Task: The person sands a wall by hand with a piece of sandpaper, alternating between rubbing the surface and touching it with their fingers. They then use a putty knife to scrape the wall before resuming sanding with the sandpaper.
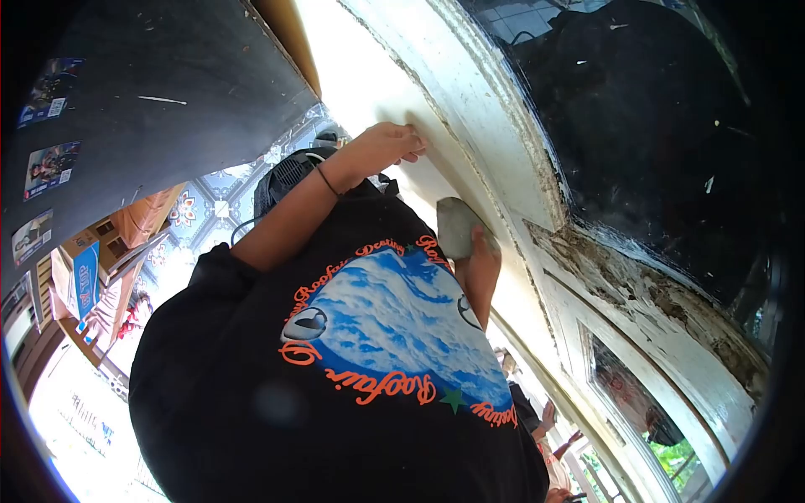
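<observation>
My left hand, with a dark band at its wrist, reaches up to the white wall panel. Its fingers are curled together with the tips right at the surface, and what they hold, if anything, is hidden. Lower and to the right, my right hand grips a grey-green piece with a flat face and rounded edges, close beside the same panel. I cannot tell what kind of thing this piece is. My black printed shirt fills the middle below both hands.
Right of the panel runs a frame with peeling paint and rotted wood, bordering dark reflective glass. A dark board with stickers hangs over the left. Cardboard boxes stand on patterned floor tiles. Another person's hand shows lower right.
</observation>
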Motion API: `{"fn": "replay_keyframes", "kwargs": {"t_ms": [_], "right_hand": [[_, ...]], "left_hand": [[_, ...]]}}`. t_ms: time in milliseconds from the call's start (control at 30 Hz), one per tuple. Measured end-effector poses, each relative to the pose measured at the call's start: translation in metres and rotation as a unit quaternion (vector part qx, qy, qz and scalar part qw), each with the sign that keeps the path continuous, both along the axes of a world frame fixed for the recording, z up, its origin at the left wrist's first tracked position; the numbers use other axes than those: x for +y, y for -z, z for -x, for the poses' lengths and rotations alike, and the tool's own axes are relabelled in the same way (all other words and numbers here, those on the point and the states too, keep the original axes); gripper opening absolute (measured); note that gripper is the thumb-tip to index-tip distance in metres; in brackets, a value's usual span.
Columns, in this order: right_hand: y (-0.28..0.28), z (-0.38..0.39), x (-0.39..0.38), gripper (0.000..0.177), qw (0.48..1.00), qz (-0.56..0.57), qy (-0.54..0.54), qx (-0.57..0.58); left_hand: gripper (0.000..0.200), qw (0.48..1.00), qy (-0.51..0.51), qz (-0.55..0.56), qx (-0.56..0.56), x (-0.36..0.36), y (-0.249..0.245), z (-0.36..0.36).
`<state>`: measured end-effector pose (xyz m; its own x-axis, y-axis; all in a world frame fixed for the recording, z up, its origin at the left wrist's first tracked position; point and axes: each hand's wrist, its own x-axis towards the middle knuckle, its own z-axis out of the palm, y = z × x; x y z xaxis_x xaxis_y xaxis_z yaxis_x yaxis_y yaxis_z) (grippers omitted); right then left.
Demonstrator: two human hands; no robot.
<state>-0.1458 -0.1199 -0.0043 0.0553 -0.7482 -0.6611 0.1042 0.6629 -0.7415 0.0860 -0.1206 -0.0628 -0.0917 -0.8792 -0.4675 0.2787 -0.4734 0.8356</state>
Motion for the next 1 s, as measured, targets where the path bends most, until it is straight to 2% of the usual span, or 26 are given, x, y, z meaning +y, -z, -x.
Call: {"fn": "replay_keyframes", "kwargs": {"t_ms": [100,167,233,267,367,500,567,633,667,767,800,833,867,900,967,1000], "right_hand": [[-0.013,0.0,0.0,0.036,0.999,0.038,-0.01,-0.014],[0.001,0.004,-0.005,0.036,0.998,0.054,-0.008,0.017],[0.007,-0.002,-0.002,0.036,0.995,0.005,-0.016,0.096],[0.015,0.003,-0.003,0.035,0.999,-0.005,0.006,0.042],[0.005,0.005,0.0,0.035,0.999,0.014,-0.02,0.027],[0.006,0.009,-0.005,0.034,1.0,0.012,-0.006,0.009],[0.006,0.005,-0.004,0.03,0.999,0.024,0.028,0.028],[-0.004,0.0,-0.005,0.031,1.0,0.004,0.022,0.022],[-0.004,0.002,-0.006,0.032,1.0,0.009,0.004,0.029],[0.005,0.008,-0.007,0.033,0.999,0.015,0.005,0.033],[0.006,0.008,-0.009,0.033,0.999,0.009,0.018,0.026],[0.007,0.008,-0.009,0.033,0.999,0.004,0.03,0.021],[0.017,0.014,0.007,0.033,0.974,0.186,-0.064,0.114],[0.027,0.02,0.022,0.032,0.898,0.361,-0.152,0.202],[0.026,0.019,0.022,0.032,0.91,0.338,-0.141,0.194],[0.027,0.018,0.021,0.032,0.913,0.355,-0.112,0.165]], "left_hand": [[0.057,1.0,-0.001,-0.015,-0.002,-0.001,0.0,-0.002],[0.056,1.0,0.008,0.0,0.001,-0.001,0.002,-0.002],[0.055,1.0,0.003,0.002,0.006,0.003,0.004,-0.001],[0.053,1.0,-0.002,0.011,0.005,0.002,0.003,-0.002],[0.049,1.0,0.008,-0.018,-0.009,0.003,-0.007,-0.002],[0.039,1.0,-0.01,0.02,-0.014,0.02,-0.037,-0.02],[0.036,0.999,-0.047,0.019,0.001,0.03,-0.055,-0.026],[0.029,0.989,-0.123,0.046,0.07,0.039,-0.076,-0.036],[0.025,0.972,-0.164,0.075,0.151,0.044,-0.083,-0.039],[0.03,0.911,-0.207,0.235,0.267,0.051,-0.117,-0.04],[0.046,0.873,-0.186,0.321,0.318,0.05,-0.127,-0.041],[0.052,0.821,-0.271,0.354,0.356,0.044,-0.154,-0.027],[0.071,0.779,-0.207,0.41,0.426,0.045,-0.169,-0.031],[0.071,0.781,-0.207,0.411,0.423,0.045,-0.172,-0.033],[0.063,0.758,-0.222,0.422,0.445,0.076,-0.187,-0.023],[0.058,0.742,-0.198,0.462,0.443,0.093,-0.194,0.0]]}}
